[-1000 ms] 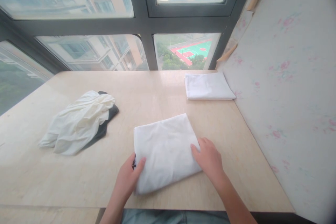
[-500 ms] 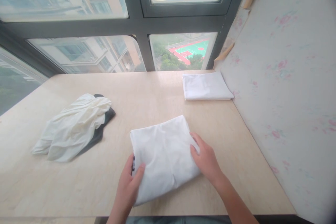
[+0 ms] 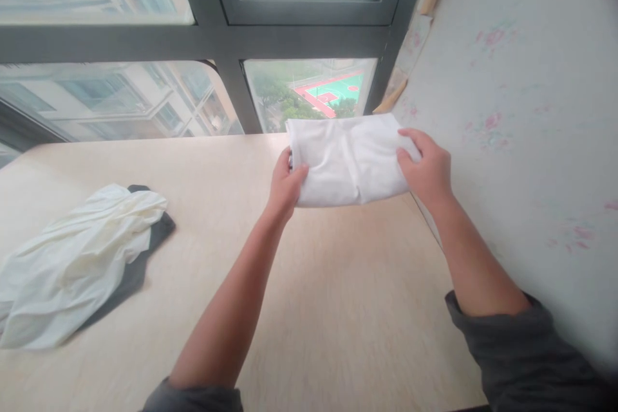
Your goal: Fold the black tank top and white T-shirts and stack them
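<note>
Forearms (image 3: pixel 229 296) stretched forward; left hand (image 3: pixel 286 185), right hand (image 3: pixel 429 167) gripping folded white cloth (image 3: pixel 350 161).

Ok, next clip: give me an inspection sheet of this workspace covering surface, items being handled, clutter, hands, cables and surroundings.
Surface: pale tabletop, with light mottling.
Items handled: folded white cloth, creased across its face; whether it touches the surface cannot be told.
Clutter: crumpled cream cloth at the left, lying partly over a dark cloth.
Hands: left hand grips the folded cloth's left edge, right hand its right edge.
Cables: nothing seen.
Surroundings: grey window frame beyond the far edge, with buildings and a sports court outside; floral-papered wall at the right.
</note>
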{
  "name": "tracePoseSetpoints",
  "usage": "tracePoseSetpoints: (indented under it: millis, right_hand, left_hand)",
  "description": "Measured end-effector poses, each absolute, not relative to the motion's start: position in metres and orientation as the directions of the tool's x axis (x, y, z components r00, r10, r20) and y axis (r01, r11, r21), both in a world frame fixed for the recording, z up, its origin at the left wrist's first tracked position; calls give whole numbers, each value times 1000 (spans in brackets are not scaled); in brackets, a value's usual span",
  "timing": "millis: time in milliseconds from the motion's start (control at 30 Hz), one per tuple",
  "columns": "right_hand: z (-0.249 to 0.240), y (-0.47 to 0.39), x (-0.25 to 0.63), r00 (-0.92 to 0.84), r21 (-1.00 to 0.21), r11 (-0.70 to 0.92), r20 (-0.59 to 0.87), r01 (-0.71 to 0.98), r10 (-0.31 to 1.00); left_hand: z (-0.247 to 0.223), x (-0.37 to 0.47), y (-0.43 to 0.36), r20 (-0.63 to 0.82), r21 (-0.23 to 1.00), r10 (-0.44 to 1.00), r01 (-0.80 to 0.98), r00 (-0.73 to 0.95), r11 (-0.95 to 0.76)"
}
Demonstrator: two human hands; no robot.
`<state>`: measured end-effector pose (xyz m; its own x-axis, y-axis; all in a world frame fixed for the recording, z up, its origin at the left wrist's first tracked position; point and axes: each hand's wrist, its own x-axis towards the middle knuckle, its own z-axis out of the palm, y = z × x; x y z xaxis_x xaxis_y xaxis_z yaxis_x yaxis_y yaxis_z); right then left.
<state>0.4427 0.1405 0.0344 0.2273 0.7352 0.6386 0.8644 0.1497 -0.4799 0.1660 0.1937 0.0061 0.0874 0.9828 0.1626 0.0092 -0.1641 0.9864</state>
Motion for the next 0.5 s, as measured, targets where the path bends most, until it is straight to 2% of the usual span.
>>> tracePoseSetpoints:
  millis: [100,200,267,300,367,500]
  right_hand:
    - [26,194,479,285,-441,-18,548,897,787]
    - [-9,220,498,359,-331,-264,271,906,893]
    - [-36,222,502,360,-238,-327,110,914,926]
    - [-48,221,502,354,-213,-331,80,919,932]
    - [-67,219,503,350,-207,-323,110,923,930]
    - [-75,224,511,289,-207,-239,263,949,920]
  left_hand:
    - [-9,205,247,18,982,995,183,97,-36]
    - [-40,226,268,-126,951,986,296,112,88]
    - [-59,230,270,-172,927,978,354,120,120]
    - [-67,229,270,-178,918,976,379,123,120]
    - [-74,227,271,-166,902,977,421,136,94]
    - [-68,225,276,-105,873,977,487,187,0]
